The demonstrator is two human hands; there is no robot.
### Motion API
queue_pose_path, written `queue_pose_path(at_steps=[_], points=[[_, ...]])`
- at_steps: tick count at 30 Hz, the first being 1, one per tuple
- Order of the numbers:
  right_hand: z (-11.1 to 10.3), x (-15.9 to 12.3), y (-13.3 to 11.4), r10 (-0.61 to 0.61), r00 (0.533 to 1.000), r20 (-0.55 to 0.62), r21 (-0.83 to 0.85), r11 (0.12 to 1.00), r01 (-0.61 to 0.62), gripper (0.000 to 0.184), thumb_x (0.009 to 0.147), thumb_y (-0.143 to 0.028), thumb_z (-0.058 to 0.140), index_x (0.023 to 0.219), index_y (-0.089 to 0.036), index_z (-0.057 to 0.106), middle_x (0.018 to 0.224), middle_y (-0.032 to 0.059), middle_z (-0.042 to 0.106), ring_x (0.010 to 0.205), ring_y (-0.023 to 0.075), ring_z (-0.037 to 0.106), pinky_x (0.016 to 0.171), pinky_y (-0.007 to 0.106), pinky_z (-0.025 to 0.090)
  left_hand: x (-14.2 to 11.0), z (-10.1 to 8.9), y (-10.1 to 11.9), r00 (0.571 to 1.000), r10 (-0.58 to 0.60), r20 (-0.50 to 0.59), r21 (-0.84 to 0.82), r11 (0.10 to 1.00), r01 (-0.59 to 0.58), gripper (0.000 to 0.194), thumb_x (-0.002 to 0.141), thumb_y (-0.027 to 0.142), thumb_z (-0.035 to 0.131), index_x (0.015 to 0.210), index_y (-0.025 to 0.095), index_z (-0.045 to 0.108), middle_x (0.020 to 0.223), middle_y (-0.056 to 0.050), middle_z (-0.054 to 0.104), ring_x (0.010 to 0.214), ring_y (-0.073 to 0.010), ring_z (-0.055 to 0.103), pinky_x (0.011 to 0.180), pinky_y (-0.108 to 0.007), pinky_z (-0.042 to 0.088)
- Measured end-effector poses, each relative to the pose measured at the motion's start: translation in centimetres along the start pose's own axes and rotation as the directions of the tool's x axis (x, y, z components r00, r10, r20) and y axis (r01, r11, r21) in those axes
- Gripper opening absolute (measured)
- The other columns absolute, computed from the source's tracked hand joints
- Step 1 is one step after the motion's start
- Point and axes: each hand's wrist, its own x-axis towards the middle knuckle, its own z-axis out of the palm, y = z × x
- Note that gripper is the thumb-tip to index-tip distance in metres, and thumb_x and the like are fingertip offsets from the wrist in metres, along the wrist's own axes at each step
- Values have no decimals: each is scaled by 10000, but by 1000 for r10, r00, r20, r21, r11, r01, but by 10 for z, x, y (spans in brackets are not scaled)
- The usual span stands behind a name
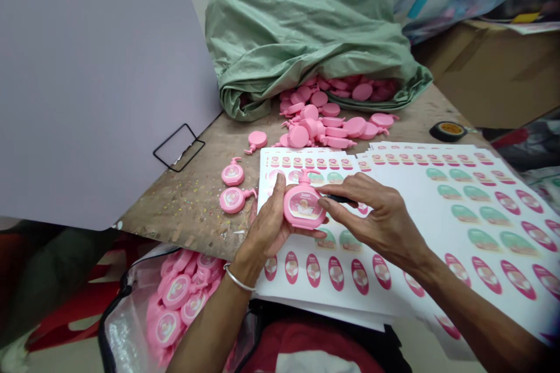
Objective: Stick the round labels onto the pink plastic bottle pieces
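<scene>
My left hand (275,215) holds a pink toy pump bottle (305,207), upright, with a round label showing "BABY" on its front. At the bottle's right edge, the thumb and forefinger of my right hand (371,204) pinch a small dark tool (342,199); its tip is hidden, so its kind is unclear. Beneath both hands lie white sticker sheets (406,210) printed with pink ovals and green-and-beige shapes. To the left on the table are two labelled pink bottles, one (233,173) above the other (232,200).
A green sack (306,23) spills several unlabelled pink bottles (310,128) onto the wooden table (188,210). Black tape (448,131) lies at right, near a cardboard box (494,70). An open clear bag (126,315) below left holds labelled bottles (177,291). A grey panel (96,81) stands left.
</scene>
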Motion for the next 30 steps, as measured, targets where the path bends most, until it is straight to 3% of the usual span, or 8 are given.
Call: queue_pose_path(at_steps=[6,11,14,19,22,26,28,30], points=[[1,1,0,-40,999,-24,-26,999,39,137,838,-231,665,957,-200,725,746,28,702,671,154,564,699,338,452,-2,0,2,999,3,39,17,1000,-3,606,945,581,302,1176,115,611,1019,-155,710,913,-261,692,702,-388,609],[-3,0,5,-61,998,19,-76,995,62,159,869,-245,622,995,-212,712,733,27,683,683,164,568,723,359,450,-8,-3,2,986,89,137,137,985,-108,380,798,341,701,1111,144,611,1024,-109,686,904,-251,683,680,-348,609],[-5,-1,10,-33,999,14,-214,976,35,211,890,-302,584,1034,-196,696,791,61,681,764,213,601,799,427,451,-11,-4,0,988,82,129,157,982,-102,364,751,225,734,1076,137,596,999,-97,671,906,-239,675,699,-345,603],[12,1,9,173,983,-59,-64,982,-177,740,725,-455,740,1359,-190,467,1268,148,586,1111,293,587,915,454,488,-9,1,-6,987,64,149,171,981,-89,438,685,171,770,1082,154,587,964,-57,656,881,-203,656,772,-369,583],[21,6,21,270,962,-44,28,963,-269,805,680,-501,757,1355,-187,453,1316,148,561,1165,284,567,947,445,487,-14,-3,-7,986,69,153,212,972,-101,465,662,209,789,1074,153,581,962,-73,676,892,-230,662,766,-368,577],[9,16,79,321,940,-113,-78,941,-330,558,800,-512,637,1243,-186,541,1193,114,650,1018,228,643,847,378,524,-24,-43,2,977,152,-149,410,909,-79,551,778,480,661,1184,126,541,988,-139,707,808,-251,687,729,-385,565],[0,24,116,344,930,-130,-304,879,-368,440,848,-486,567,1167,-184,582,1086,95,692,944,223,653,789,360,519,-24,-75,10,878,319,-358,595,802,-49,567,795,582,579,1126,121,589,914,-117,719,775,-252,680,733,-376,547],[-4,34,150,365,917,-162,-436,807,-399,393,853,-421,545,1144,-163,597,1065,125,692,954,264,629,767,382,489,-18,-106,17,772,464,-434,765,643,43,572,806,621,520,1089,135,625,876,-99,718,831,-281,670,758,-382,526]])
